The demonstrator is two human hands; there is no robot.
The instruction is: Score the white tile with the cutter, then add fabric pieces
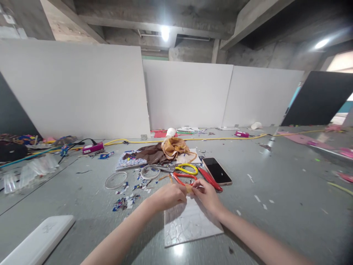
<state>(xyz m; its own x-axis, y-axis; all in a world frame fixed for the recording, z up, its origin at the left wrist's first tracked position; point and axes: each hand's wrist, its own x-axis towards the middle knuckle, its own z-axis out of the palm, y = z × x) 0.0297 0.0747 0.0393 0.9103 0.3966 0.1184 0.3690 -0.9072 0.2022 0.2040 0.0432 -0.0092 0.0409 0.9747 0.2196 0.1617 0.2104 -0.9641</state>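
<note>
So both hands, left hand [168, 195] and right hand [207, 194], meet over a cracked white tile [190, 224] on the grey counter [275, 184], fingers of both pinched on one small tan scrap [189, 188] between them. Just behind sit orange-handled pliers [183, 177], yellow-handled scissors [182, 168] and a phone [217, 170].

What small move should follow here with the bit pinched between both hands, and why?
Probably lower the small tan piece onto the white cracked tile. The left hand and right hand both pinch it just above the tile's far edge, with the red-handled scissors lying untouched beyond.
</note>
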